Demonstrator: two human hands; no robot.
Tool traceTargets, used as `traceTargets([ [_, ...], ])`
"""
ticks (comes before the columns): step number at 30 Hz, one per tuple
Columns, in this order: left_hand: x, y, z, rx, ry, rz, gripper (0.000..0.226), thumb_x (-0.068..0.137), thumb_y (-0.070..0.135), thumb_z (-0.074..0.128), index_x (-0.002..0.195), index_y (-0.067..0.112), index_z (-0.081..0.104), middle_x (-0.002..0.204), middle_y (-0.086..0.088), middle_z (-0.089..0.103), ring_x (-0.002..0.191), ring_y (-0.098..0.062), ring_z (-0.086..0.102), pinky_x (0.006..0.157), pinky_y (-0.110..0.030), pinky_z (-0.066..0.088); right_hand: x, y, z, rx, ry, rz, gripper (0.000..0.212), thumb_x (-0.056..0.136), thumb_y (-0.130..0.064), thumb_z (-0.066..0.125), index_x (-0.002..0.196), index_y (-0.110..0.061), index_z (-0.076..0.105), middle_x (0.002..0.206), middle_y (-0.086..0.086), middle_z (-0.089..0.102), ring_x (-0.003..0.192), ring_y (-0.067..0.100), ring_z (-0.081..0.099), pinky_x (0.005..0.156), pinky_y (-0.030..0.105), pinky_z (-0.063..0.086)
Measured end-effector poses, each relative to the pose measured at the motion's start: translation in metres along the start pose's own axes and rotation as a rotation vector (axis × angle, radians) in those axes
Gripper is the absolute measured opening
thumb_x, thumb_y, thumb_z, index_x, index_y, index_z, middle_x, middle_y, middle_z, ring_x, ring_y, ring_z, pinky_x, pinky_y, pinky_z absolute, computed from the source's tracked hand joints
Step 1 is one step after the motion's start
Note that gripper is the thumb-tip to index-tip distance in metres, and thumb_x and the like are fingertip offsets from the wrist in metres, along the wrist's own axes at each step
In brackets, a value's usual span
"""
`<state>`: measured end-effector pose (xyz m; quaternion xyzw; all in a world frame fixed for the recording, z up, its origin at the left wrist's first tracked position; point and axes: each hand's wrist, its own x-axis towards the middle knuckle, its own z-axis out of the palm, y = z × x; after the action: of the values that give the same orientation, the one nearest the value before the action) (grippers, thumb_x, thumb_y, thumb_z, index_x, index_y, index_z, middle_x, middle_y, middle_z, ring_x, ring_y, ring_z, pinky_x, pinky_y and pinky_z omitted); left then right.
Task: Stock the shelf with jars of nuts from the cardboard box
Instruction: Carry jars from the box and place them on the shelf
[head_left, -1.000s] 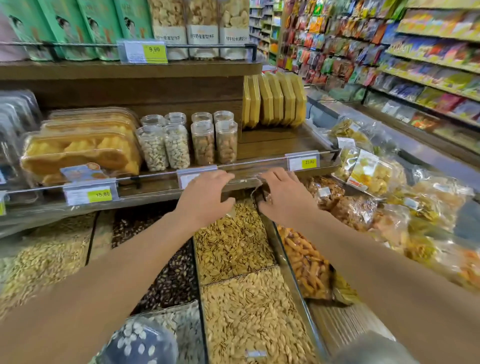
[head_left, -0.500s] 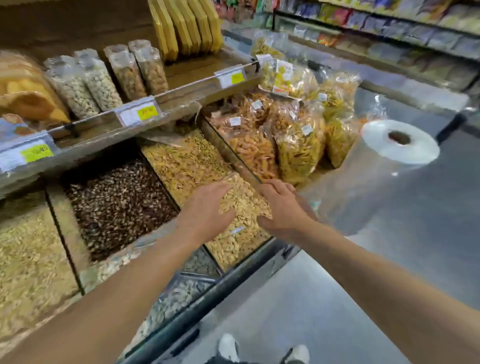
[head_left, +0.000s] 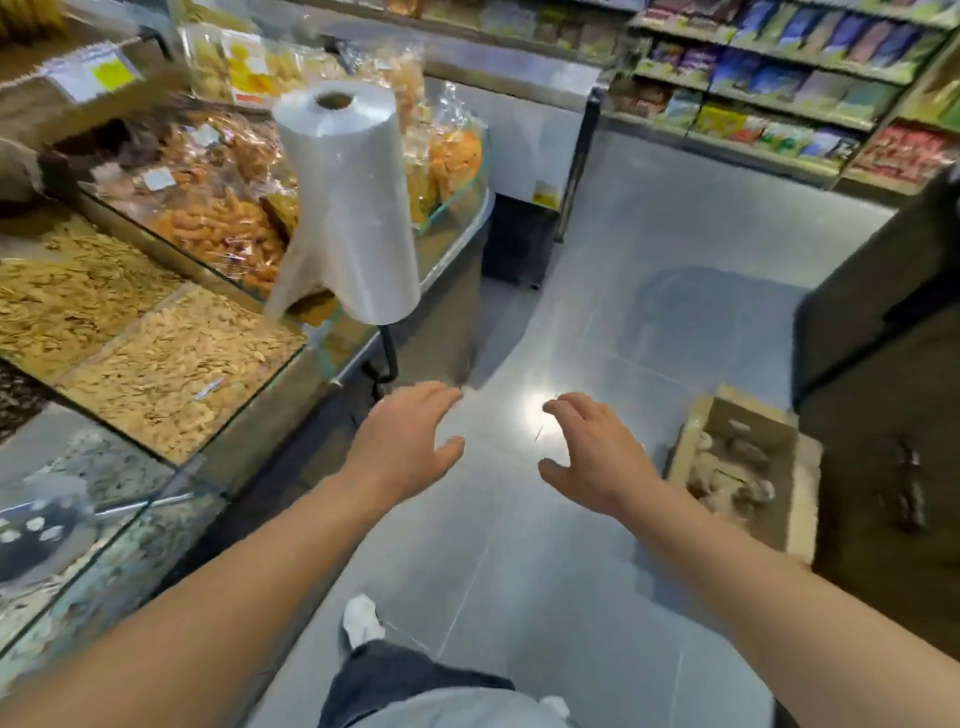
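Down over the grey floor, both hands are off the shelf rail now: left hand (head_left: 402, 447) and right hand (head_left: 597, 454) spread wide, holding nothing. Cardboard box (head_left: 748, 470) with jars sits near right, so another pickup looks imminent.

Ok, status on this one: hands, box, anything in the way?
Left hand and right hand open, holding nothing, over bare floor. Cardboard box on floor at right, jars inside, blurred. Nothing between hands and box.
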<state>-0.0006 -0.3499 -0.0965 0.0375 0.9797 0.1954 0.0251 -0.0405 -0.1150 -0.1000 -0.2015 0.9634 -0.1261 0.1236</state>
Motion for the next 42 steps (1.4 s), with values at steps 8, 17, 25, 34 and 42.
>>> traceTargets([
  [8,0.048,0.163,0.085,-0.050,-0.126,0.213,0.059,0.085,0.037,0.064,0.139,0.021,0.050,0.143,-0.001,0.050,0.129,-0.025,0.046,0.108,-0.040,0.038,-0.100,0.172,-0.028,0.055,0.076,0.316,0.064,0.082,-0.039,0.063,0.139,-0.016,0.044,0.140,0.001,0.042,0.126,0.027,0.043,0.101,0.043,0.042],
  [17,0.154,0.306,0.170,0.001,-0.270,0.490,0.057,0.088,0.035,0.062,0.141,0.021,0.048,0.142,0.000,0.051,0.129,-0.024,0.045,0.104,-0.037,0.039,-0.147,0.334,-0.044,0.081,0.047,0.594,0.066,0.082,-0.040,0.068,0.140,-0.018,0.045,0.138,0.001,0.048,0.125,0.022,0.046,0.105,0.036,0.042],
  [25,0.299,0.398,0.256,0.025,-0.400,0.571,0.056,0.088,0.037,0.061,0.141,0.021,0.048,0.140,-0.001,0.052,0.122,-0.026,0.049,0.100,-0.039,0.043,-0.097,0.468,-0.053,0.048,-0.052,0.713,0.061,0.082,-0.043,0.066,0.136,-0.019,0.048,0.132,0.001,0.050,0.117,0.022,0.050,0.096,0.038,0.050],
  [34,0.409,0.454,0.361,0.040,-0.500,0.474,0.057,0.089,0.036,0.062,0.142,0.020,0.046,0.139,-0.004,0.051,0.123,-0.028,0.048,0.097,-0.042,0.046,-0.055,0.597,-0.022,0.201,-0.139,0.785,0.063,0.086,-0.037,0.064,0.141,-0.017,0.042,0.140,0.002,0.043,0.124,0.025,0.043,0.101,0.040,0.045],
  [42,0.460,0.482,0.508,0.051,-0.574,0.348,0.057,0.087,0.033,0.062,0.140,0.019,0.047,0.137,-0.003,0.051,0.120,-0.031,0.050,0.090,-0.043,0.050,-0.010,0.727,0.071,0.379,-0.222,0.825,0.068,0.082,-0.036,0.066,0.143,-0.018,0.041,0.140,0.004,0.042,0.126,0.026,0.043,0.102,0.039,0.042],
])
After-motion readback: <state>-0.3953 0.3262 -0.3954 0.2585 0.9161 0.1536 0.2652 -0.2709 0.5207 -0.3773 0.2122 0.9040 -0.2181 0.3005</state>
